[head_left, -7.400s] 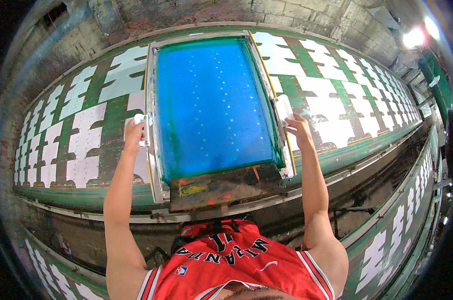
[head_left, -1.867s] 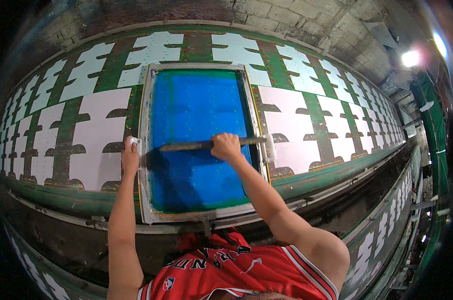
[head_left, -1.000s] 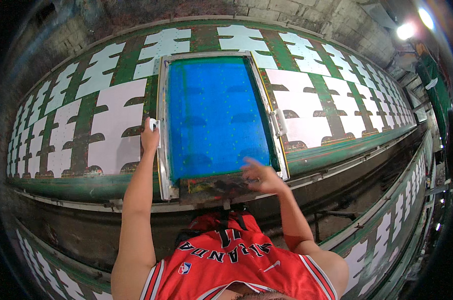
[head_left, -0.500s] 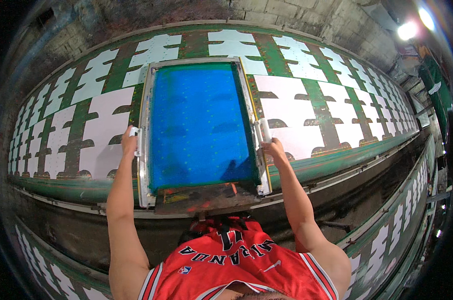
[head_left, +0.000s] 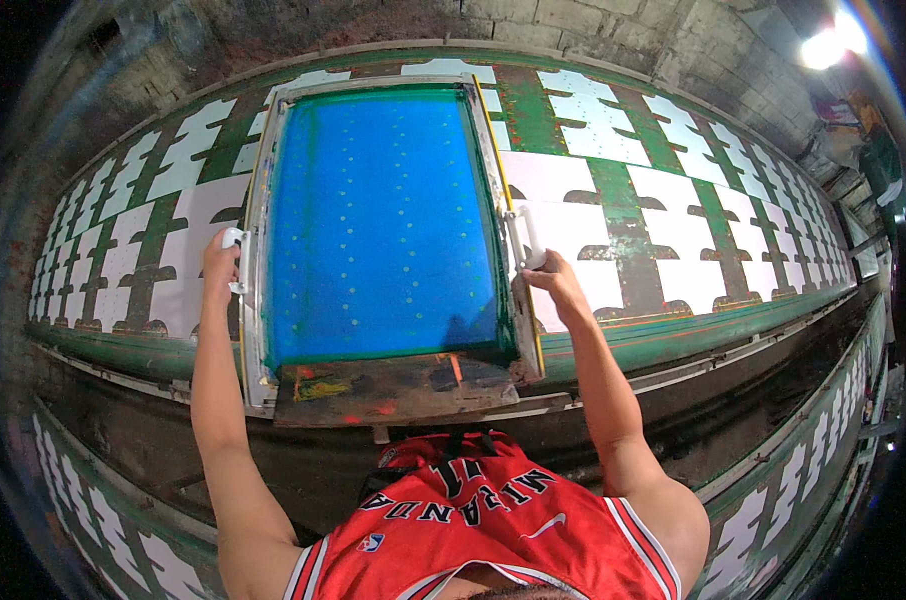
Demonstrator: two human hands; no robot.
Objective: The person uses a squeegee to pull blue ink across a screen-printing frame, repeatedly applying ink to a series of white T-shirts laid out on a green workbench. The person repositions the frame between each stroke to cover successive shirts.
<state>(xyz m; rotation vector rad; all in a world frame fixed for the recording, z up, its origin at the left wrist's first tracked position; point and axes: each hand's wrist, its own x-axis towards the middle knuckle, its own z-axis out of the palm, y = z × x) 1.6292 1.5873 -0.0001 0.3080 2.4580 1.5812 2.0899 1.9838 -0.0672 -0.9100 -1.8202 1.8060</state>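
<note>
A screen printing frame [head_left: 383, 230] with blue mesh and a pale metal border is in front of me, over the long green table. Rows of pale dots run down the mesh. My left hand [head_left: 221, 262] is closed round the white handle [head_left: 241, 262] on the frame's left side. On the right side, my right hand [head_left: 556, 280] grips the lower end of another white handle [head_left: 529, 238]. A paint-stained board [head_left: 393, 393] sits along the frame's near edge. White fabric pieces [head_left: 205, 210] show on both sides of the frame; those behind it are hidden.
Further white cut pieces [head_left: 693, 255] lie in two rows along the green table [head_left: 623, 240]. More tables [head_left: 83, 480] with white pieces stand behind me on both sides. A block wall [head_left: 623, 35] runs along the far side, and a bright lamp [head_left: 823, 48] hangs at upper right.
The printing frame looks larger and reaches farther up and left, so it appears lifted nearer to me. Both hands have moved with it, still on the handles.
</note>
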